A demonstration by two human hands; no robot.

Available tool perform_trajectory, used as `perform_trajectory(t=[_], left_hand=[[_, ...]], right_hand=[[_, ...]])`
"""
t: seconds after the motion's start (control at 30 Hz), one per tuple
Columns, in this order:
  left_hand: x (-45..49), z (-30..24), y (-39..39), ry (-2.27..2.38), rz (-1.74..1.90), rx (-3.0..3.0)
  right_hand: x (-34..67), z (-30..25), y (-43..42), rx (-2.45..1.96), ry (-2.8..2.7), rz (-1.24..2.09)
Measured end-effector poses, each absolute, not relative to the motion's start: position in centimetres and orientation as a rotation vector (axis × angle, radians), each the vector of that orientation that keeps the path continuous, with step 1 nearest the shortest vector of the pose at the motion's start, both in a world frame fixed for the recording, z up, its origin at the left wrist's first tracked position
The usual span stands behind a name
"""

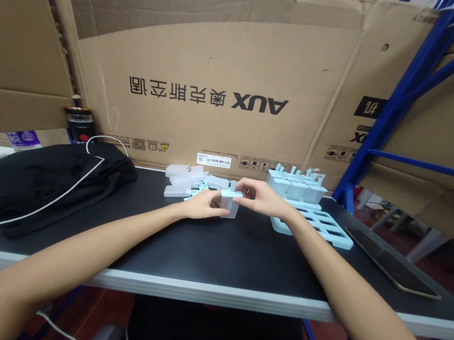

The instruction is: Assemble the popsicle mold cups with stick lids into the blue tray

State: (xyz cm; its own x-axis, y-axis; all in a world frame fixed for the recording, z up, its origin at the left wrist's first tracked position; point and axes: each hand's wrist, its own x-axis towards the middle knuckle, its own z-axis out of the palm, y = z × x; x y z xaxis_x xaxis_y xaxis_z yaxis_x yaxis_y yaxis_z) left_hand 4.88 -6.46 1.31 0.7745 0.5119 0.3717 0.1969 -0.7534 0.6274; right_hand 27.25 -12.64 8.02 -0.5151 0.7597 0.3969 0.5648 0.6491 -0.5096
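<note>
"Two hands meet near the middle of the black table [200, 255]. From my distant seat I go left to right. What comes first?"

"First I have a black bag [98, 173], soft cloth with many folds, and behind it a dark jar [81, 128]. They are at the far left, I suppose to leave room for the arms."

"And after them?"

"Several loose cups [187, 176], cloudy plastic, flat and boxy. They lie in a pile, probably for easy reach by the left hand [205, 206]."

"What do its fingers do?"

"They grip one upright cup [229, 210], the thumb across its front, I judge to keep it steady. Behind the cup I cannot see them. On it sits a pale-blue lid [229, 194] with a small handle."

"And the right hand [264, 198]?"

"Its thumb and bent fingers pinch the lid's right end, maybe to keep it level. How hard they press, I cannot tell."

"What ends our row?"

"More lidded cups [297, 189] stand in a tight block, handles up, just behind the visible openings of a smooth blue tray [281, 226]. Rectangular holes like these should suit boxy shapes. Last, a flat, glossy tablet [393, 262] lies at the right."
</note>
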Motion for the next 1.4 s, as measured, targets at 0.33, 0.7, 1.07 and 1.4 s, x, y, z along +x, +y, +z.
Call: perform_trajectory(t=[0.33,0.7,1.07,1.4], left_hand=[[4.9,1.0,-6.3,0.493,0.71,2.28],[5.0,1.2,-6.5,0.465,0.74,2.375],[5.0,1.2,-6.4,0.451,0.739,2.388],[5.0,1.2,-6.3,0.464,0.731,2.394]], right_hand=[[34.6,11.9,-13.8,-1.248,-2.107,0.339],[40.3,11.3,-12.7,-1.643,-2.119,0.023],[41.1,11.8,-13.2,-1.665,-2.13,0.076],[41.4,11.5,-12.9,-1.733,-2.125,0.109]])
